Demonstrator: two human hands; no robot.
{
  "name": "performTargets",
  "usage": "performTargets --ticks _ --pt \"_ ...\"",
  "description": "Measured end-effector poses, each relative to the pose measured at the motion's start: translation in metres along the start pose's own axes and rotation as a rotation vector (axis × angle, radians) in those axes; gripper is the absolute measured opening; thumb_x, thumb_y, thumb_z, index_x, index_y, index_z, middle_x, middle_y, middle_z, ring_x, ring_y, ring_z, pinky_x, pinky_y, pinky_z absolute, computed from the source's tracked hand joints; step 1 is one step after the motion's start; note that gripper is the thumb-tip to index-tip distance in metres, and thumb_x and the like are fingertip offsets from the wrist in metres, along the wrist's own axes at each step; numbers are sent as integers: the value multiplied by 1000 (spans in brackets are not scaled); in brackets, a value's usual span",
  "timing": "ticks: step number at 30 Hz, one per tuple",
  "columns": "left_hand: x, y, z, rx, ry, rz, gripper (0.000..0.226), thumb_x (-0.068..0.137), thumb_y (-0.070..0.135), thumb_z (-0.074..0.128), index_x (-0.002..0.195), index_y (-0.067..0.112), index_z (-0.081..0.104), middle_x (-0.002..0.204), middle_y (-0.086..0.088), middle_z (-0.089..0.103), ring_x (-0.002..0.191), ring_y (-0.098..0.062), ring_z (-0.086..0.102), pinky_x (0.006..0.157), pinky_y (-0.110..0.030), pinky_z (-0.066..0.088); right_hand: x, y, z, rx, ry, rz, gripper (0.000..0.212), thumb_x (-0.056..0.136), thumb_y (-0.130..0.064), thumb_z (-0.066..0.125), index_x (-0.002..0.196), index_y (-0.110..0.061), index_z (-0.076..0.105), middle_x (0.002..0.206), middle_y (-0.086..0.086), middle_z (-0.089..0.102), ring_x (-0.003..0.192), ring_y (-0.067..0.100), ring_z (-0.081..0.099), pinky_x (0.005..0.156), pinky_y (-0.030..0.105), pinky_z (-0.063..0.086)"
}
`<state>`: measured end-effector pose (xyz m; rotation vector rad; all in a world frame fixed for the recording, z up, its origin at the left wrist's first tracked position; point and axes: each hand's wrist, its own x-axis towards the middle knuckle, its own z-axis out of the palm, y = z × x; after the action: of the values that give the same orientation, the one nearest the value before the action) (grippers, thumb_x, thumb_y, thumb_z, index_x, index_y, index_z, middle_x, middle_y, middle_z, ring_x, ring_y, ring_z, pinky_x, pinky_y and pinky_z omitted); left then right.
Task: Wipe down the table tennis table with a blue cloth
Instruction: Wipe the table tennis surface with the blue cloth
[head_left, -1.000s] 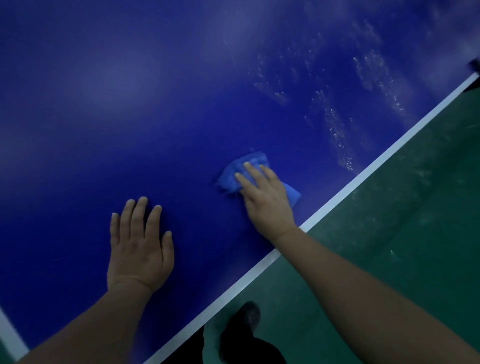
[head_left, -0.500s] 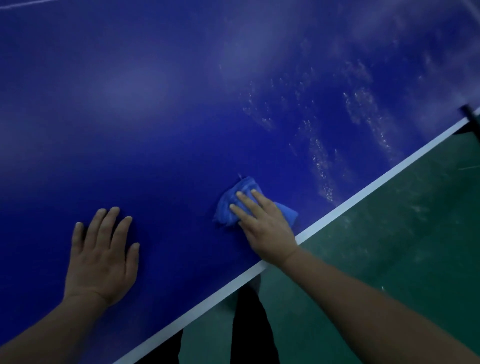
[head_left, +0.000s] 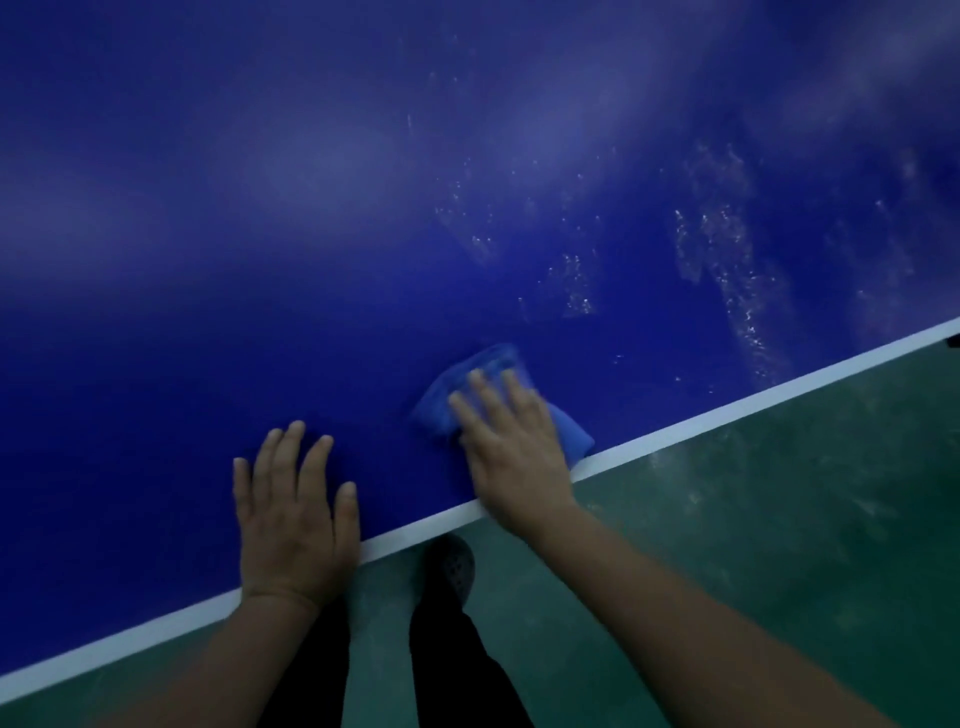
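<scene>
Blue cloth (head_left: 498, 395): bunched on the bench (head_left: 260, 234), just inside its white edge line (head_left: 727, 415), under my right hand (head_left: 514, 447). Pale residue streaks (head_left: 737, 280) lie at the cloth's two o'clock, unwiped. Risk: the bunched cloth could skip them or slide off the near edge. Right fingers (head_left: 483, 395) straight, pressing the cloth flat, not gripping. Left hand (head_left: 293, 514) at the cloth's eight o'clock, fingers spread flat, bracing, holding nothing.

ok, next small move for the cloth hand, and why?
Probably slide the right hand and blue cloth up and right toward the white speckled streaks; they lie unwiped just beyond the cloth, while the left hand braces flat on the table.
</scene>
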<state>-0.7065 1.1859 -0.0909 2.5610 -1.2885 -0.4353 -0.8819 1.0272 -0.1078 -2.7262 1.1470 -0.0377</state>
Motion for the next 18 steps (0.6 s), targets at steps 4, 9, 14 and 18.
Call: performTargets --ticks 4,9,14,18 --pt "2 0 9 57 -9 -18 65 90 44 31 136 1 51 151 -20 36 146 -34 23 121 -57 5 17 108 -20 -67 52 163 47 96 -24 41 140 -14 53 150 15 46 138 44 38 108 59 36" --pt "1 -1 12 66 11 -7 64 91 42 31 136 1 51 151 -21 36 145 -35 23 121 -55 5 26 146 -36 -3 171 779 50 104 -28 37 152 -17 38 161 11 29 148 39 21 119 53 19" --pt "1 1 13 74 29 -4 63 92 41 31 136 1 50 151 -21 36 145 -36 23 121 -56 7 -18 37 1 -5 -5 39 49 97 -34 39 145 -25 47 157 3 39 148 32 26 116 51 25" --pt "2 1 13 75 19 -13 64 91 41 31 137 1 50 152 -21 35 145 -36 23 121 -56 6 -2 120 -16 -32 61 218 46 96 -24 47 140 -14 55 152 13 45 142 43 34 108 58 37"
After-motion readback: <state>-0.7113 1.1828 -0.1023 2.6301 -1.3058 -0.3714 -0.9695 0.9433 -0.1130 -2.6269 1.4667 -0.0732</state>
